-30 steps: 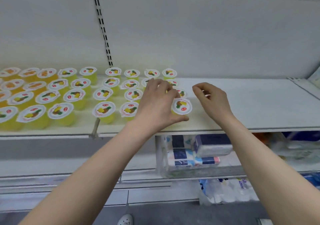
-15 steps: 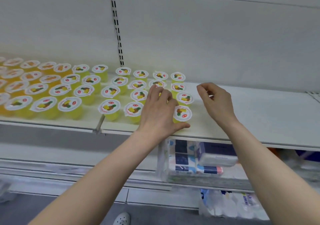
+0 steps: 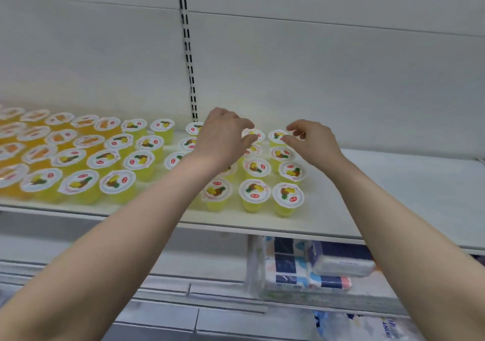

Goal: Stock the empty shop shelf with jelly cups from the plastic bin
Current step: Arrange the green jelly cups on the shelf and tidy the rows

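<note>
Several yellow pineapple jelly cups (image 3: 254,193) with white printed lids stand in rows on the white shelf (image 3: 393,183); orange ones (image 3: 34,154) fill its left end. My left hand (image 3: 225,138) reaches over the rows to the back. Its curled index finger and thumb sit on either side of a back-row jelly cup (image 3: 253,132) and hide the cups beneath the palm. My right hand (image 3: 309,141) hovers beside it, fingers loosely curled, with the thumb tip at the edge of the rightmost back cup (image 3: 277,135). No plastic bin is in view.
The shelf's right half is bare white surface. A slotted upright rail (image 3: 187,51) runs down the back wall. On the lower shelf lie wrapped tissue packs (image 3: 307,269), with more plastic-wrapped packs (image 3: 367,325) below.
My left hand let go of the front-row cup and both hands moved away from me to the back row. The view shifted left, so the cups now sit further right.
</note>
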